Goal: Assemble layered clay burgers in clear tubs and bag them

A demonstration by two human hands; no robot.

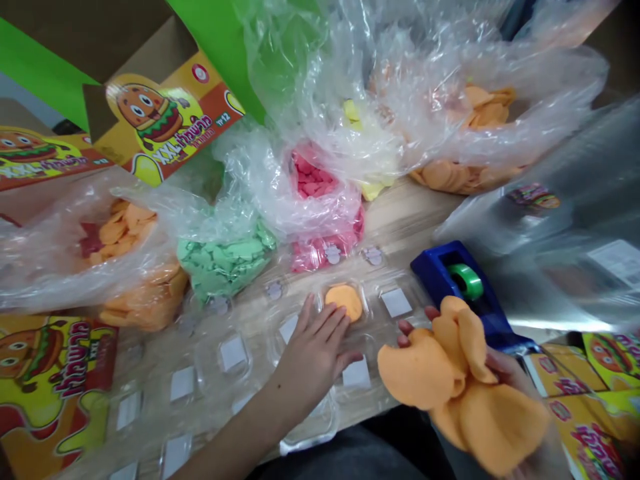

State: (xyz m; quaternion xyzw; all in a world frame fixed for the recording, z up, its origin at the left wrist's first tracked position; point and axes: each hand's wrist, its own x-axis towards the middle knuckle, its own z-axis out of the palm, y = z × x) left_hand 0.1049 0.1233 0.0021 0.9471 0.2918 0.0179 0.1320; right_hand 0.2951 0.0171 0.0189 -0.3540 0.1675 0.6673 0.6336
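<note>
My left hand (pixel 313 353) reaches over the table with its fingers stretched out. Its fingertips rest on a round orange marshmallow piece (pixel 344 301) that lies in a clear plastic tray (pixel 369 313). A loose bunch of flat, curled orange marshmallow pieces (pixel 450 380) fills my right hand (pixel 515 373), whose fingers show only partly behind them. Around my left hand stand several more clear trays with white squares in them, such as one with a white square (pixel 396 302) just to the right.
Plastic bags of green pieces (pixel 225 260), pink pieces (pixel 315 175), yellow pieces (pixel 373 187) and orange pieces (pixel 127 227) line the back. A blue tape dispenser (pixel 435 263) stands right of the trays. Printed burger boxes (pixel 165 120) flank the table (pixel 400 220).
</note>
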